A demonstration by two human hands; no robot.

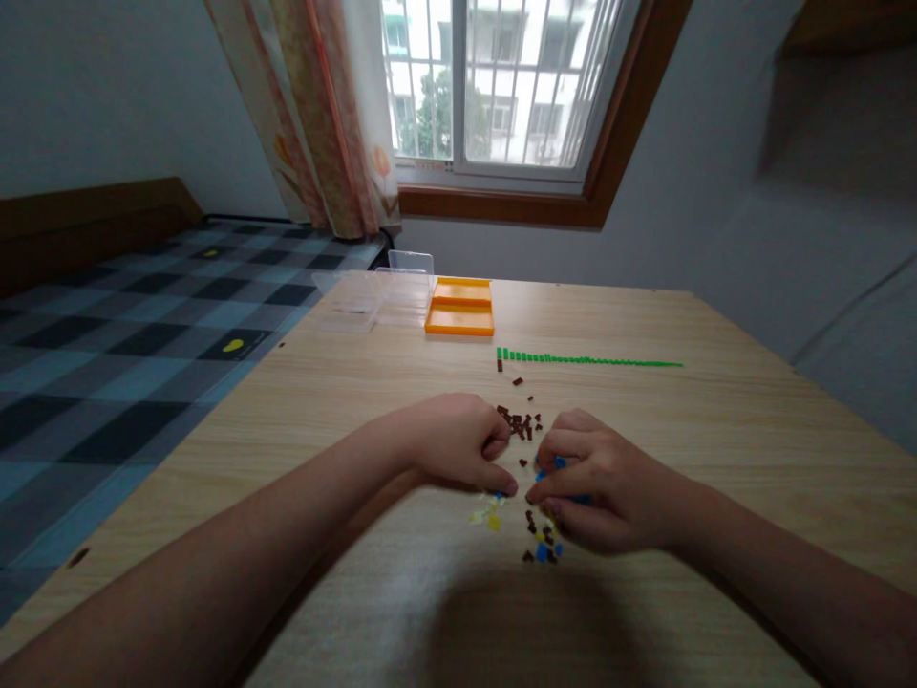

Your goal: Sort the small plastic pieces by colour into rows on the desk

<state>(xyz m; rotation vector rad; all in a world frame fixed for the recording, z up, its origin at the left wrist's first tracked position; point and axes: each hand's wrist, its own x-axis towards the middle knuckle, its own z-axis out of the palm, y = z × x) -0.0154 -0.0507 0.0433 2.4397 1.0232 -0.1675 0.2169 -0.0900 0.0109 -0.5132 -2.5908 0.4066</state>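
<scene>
My left hand (465, 444) lies low over the table, its fingers curled in and its thumb stretched out to the right. Whether anything is inside those fingers is hidden. Under the thumb are pale and yellow small pieces (494, 523) and a bit of blue. Opposite it, my right hand (602, 483) rests with fingers apart, index fingertip down on the table. Small blue pieces (543, 475) show partly beneath it. Beyond both hands sits a loose pile of small brown pieces (517, 422). Mixed brown, blue and yellow pieces (543, 551) lie just below my right hand.
A long row of small green pieces (573, 360) runs to the right, with a brown piece (500, 366) at its left end. Behind stand an open orange box (459, 318) and clear plastic boxes (405, 296). A checked bed (143, 325) borders the table's left side.
</scene>
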